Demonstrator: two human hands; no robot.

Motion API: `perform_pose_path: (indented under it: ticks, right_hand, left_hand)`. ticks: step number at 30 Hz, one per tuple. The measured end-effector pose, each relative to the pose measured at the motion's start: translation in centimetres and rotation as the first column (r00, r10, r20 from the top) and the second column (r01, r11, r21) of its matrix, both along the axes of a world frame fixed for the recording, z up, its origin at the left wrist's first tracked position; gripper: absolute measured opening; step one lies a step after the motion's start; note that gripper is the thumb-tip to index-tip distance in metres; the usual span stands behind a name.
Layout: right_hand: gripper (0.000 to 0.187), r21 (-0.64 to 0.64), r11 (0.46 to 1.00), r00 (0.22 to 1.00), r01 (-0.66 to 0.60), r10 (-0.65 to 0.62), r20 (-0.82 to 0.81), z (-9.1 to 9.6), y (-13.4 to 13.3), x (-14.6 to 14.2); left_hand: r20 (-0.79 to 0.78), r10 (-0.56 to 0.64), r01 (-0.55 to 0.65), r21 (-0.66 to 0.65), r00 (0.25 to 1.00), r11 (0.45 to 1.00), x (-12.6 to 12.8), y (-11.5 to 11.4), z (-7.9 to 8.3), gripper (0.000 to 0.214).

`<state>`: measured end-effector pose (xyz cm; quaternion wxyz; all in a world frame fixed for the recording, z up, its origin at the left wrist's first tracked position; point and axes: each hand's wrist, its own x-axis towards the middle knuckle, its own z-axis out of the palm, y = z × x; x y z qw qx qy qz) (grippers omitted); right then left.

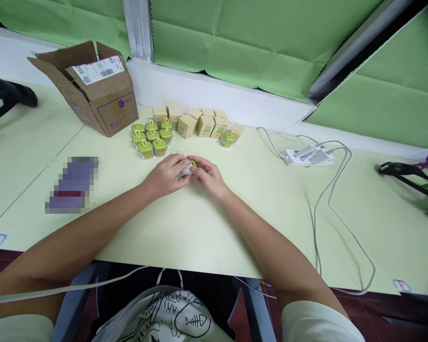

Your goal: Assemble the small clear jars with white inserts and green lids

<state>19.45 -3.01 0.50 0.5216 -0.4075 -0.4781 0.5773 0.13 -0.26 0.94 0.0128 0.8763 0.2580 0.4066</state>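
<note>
My left hand (166, 175) and my right hand (207, 175) meet over the pale table (214, 223), both pinching one small white and green item (189, 167) between their fingertips. Just beyond my hands stands a cluster of several small green-lidded clear cases (151, 137). Behind and right of those sit several small tan cardboard boxes (196, 121). One more green case (229, 138) rests apart, next to a tan box on its side.
An open brown shipping carton (96, 90) stands at the back left. A blurred purple patch (73, 183) lies left of my arm. A white power strip (306, 156) with grey cables (328, 209) lies at the right. Black frames are at both edges.
</note>
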Motion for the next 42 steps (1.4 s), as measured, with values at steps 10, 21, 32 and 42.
perform_pose_path:
  ticks: [10,21,32,42]
  right_hand:
    - [0.049,0.062,0.998,0.999,-0.018,0.02,-0.04,1.0,-1.2,-0.7]
    - [0.047,0.013,0.997,0.997,-0.078,0.078,0.005,1.6,-0.8,0.2]
    - [0.049,-0.008,1.0,0.996,-0.013,0.013,-0.089,2.0,-0.1,1.0]
    - [0.061,-0.034,0.986,0.985,0.166,-0.167,-0.04,0.3,1.4,2.0]
  left_hand:
    - [0.111,0.001,-0.002,0.007,0.994,1.0,-0.2,-0.5,0.0,0.025]
    - [0.151,-0.046,0.05,-0.02,0.987,0.999,-0.5,-0.3,0.5,0.019]
    - [0.434,0.022,0.125,-0.307,0.901,0.943,-0.1,-0.9,0.2,0.038]
    - [0.479,0.056,0.263,-0.57,0.876,0.778,0.0,-1.0,-0.1,0.041]
